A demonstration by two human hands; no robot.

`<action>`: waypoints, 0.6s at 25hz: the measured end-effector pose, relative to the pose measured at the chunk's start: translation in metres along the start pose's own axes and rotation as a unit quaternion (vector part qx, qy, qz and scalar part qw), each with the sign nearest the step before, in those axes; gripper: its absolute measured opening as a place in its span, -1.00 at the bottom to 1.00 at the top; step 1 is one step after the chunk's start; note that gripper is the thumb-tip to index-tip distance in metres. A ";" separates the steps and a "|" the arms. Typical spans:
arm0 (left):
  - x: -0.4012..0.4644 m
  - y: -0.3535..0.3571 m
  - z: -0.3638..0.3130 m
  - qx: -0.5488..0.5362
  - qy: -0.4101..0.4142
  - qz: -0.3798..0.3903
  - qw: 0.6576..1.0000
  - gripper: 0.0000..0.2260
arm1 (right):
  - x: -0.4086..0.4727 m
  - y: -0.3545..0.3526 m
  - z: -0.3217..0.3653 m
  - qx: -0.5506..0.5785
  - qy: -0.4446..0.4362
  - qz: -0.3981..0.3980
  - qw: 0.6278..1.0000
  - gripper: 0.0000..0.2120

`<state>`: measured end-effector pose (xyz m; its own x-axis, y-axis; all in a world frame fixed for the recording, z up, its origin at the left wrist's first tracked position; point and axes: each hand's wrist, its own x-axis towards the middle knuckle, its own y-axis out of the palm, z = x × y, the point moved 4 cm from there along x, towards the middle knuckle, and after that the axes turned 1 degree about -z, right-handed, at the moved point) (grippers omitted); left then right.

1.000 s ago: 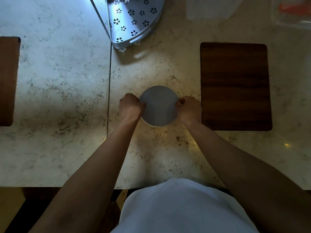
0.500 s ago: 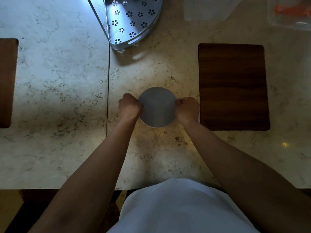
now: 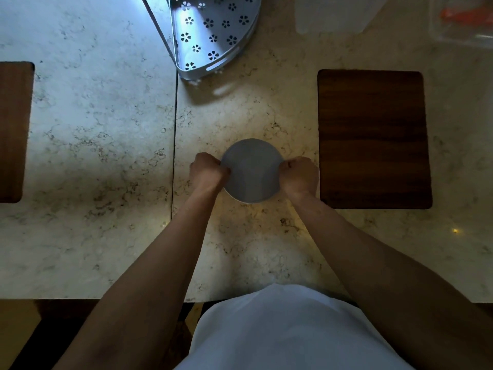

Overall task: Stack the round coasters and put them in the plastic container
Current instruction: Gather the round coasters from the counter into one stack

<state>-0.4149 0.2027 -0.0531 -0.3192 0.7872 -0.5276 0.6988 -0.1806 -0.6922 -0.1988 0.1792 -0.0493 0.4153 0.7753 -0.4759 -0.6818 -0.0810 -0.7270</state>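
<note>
Gripping coaster stack [image 3: 252, 170], two hands.

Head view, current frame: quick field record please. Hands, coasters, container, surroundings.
left hand: grips left edge of the coaster stack
right hand: grips right edge of the coaster stack
coaster stack: grey, round, on the marble counter, count not readable
plastic container: far edge, translucent, cropped by frame, holds no coasters yet
wooden mat: right of the stack
metal rack: beyond the stack, flower cutouts
</note>
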 end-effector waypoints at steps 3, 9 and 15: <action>-0.001 -0.001 0.001 -0.051 -0.029 0.007 0.998 -0.93 | 0.001 0.003 0.001 0.028 0.024 0.020 0.999 -0.56; -0.003 -0.005 -0.002 -0.183 -0.068 0.065 0.979 -0.89 | 0.002 0.000 0.002 0.045 0.021 0.018 0.999 -0.54; -0.014 -0.004 -0.009 -0.240 -0.057 0.107 0.963 -0.96 | -0.003 0.003 -0.004 0.086 0.004 0.037 0.996 -0.59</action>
<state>-0.4074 0.1974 -0.0387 -0.1851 0.6871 -0.7026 0.9630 -0.0157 -0.2690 -0.1996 0.1738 -0.0522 0.3640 0.7665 -0.5292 -0.8035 -0.0289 -0.5946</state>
